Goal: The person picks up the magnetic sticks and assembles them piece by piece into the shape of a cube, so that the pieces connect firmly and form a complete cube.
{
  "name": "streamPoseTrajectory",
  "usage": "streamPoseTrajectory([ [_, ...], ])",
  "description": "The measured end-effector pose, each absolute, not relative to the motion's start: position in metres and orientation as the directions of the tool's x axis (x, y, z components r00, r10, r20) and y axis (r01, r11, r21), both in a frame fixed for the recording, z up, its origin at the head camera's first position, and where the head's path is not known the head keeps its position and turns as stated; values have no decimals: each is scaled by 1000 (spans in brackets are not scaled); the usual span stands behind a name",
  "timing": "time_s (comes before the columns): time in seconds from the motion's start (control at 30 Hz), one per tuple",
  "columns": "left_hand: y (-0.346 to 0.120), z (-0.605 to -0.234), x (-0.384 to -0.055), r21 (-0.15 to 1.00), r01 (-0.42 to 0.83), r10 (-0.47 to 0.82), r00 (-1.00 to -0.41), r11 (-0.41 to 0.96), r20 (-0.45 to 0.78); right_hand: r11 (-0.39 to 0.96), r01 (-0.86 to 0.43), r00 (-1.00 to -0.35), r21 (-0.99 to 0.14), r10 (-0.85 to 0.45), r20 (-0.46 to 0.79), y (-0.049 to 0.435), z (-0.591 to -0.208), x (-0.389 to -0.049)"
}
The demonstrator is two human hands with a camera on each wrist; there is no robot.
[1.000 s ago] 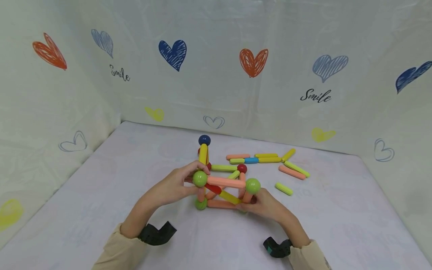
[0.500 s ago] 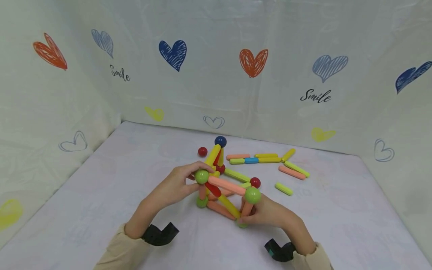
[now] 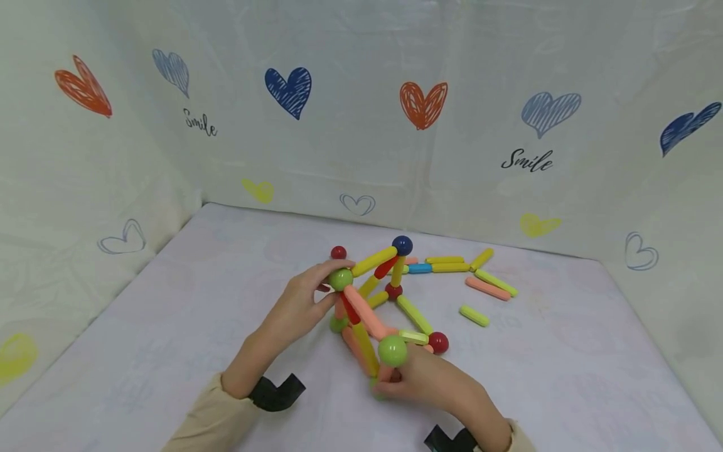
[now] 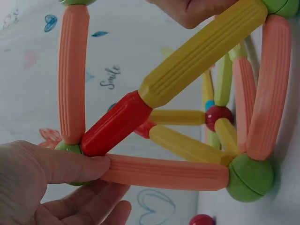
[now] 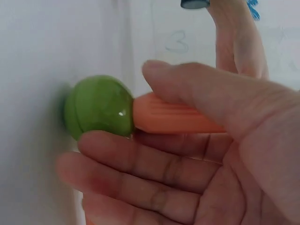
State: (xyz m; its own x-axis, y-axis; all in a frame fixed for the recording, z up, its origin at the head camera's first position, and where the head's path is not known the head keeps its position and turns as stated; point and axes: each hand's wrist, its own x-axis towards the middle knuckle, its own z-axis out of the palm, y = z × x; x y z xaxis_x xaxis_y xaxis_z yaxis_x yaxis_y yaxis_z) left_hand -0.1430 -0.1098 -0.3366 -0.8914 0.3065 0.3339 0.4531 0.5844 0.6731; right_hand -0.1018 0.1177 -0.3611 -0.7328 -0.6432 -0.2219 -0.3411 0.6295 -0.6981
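Note:
A frame of coloured rods and balls, like a magnetic stick-and-ball toy, stands on the table. My left hand (image 3: 299, 307) pinches a salmon rod (image 4: 164, 173) beside the green ball (image 3: 341, 280) at its upper left corner. A red rod (image 4: 117, 123) and a yellow rod (image 4: 206, 51) run diagonally across that face. At the near corner, my right hand (image 3: 432, 380) grips an upright salmon rod (image 5: 180, 117) between thumb and fingers. A green ball (image 5: 101, 108) sits at that rod's lower end. The dark blue ball (image 3: 402, 245) tops the frame's far part; red balls (image 3: 438, 343) mark other joints.
One loose red ball (image 3: 338, 252) lies behind my left hand. Several loose rods (image 3: 449, 267) in yellow, blue, salmon and lime lie at the back right, partly behind the frame. A short lime rod (image 3: 474, 316) lies apart, nearer to me.
Both hands have turned the frame clockwise as seen from above. Its blue-topped part has swung right and the right-hand corner has come nearer. The loose red ball has come into full view.

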Motion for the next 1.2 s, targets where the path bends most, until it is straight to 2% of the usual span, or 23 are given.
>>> streamPoseTrajectory([
  [0.1,-110,-338,-144,673,408,261,-913,617,315,656,-371,-738,-657,-638,-220,110,-361,-98],
  [0.27,-111,-334,-140,684,226,162,-974,693,158,699,-359,-733,-618,-621,-277,110,-354,-96],
  [0.37,-112,-326,-133,665,179,144,-984,725,108,713,-341,-745,-613,-602,-286,121,-345,-102],
  [0.57,-109,-304,-114,644,231,207,-972,729,114,763,-362,-852,-536,-504,-141,148,-339,-120],
  [0.7,-101,-293,-100,648,322,338,-935,691,104,821,-324,-911,-470,-404,-78,157,-346,-129],
  [0.8,-94,-291,-89,638,409,459,-883,652,97,834,-288,-927,-470,-366,-83,159,-355,-135],
  [0.93,-88,-291,-77,603,483,544,-834,635,95,825,-245,-934,-510,-343,-105,161,-368,-142],
  [1.2,-83,-291,-75,512,528,556,-824,678,113,860,-155,-952,-487,-261,-157,153,-379,-148],
])
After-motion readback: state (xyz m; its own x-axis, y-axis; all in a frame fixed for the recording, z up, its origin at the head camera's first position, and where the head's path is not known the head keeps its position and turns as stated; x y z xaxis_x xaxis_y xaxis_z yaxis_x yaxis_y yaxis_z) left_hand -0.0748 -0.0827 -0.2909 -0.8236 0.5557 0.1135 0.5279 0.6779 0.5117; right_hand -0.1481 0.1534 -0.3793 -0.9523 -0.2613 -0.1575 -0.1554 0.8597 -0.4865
